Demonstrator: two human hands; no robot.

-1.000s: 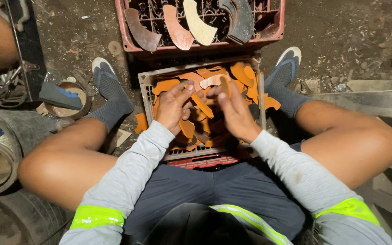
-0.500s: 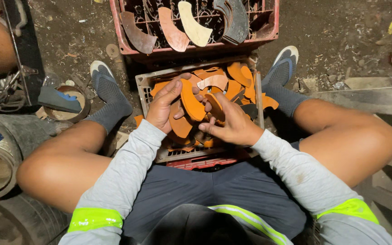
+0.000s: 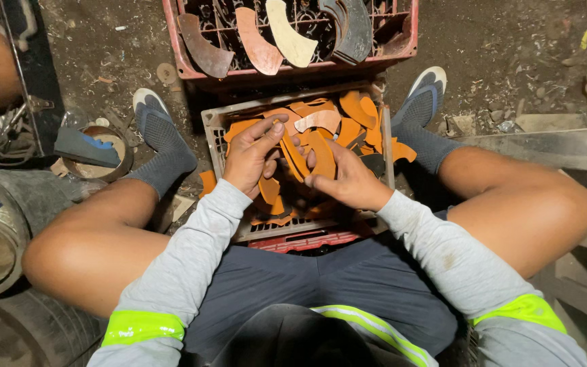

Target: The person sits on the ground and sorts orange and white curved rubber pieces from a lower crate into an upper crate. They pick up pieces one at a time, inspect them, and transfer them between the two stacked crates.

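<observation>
Orange curved pieces (image 3: 321, 153) sit pinched between my left hand (image 3: 249, 156) and right hand (image 3: 344, 180), both fingers curled on them, over the grey crate (image 3: 213, 132).

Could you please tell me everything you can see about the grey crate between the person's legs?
The grey crate is a rectangular, slotted plastic-looking box with dirty perforated walls. It sits on the dirt floor between the person's socked feet, with a red edge showing under its near side, and its far end lies close to a red crate. It is filled with curved orange pieces, loosely heaped, a few spilling past its sides. The left hand and right hand are over it, holding orange pieces between them.
</observation>
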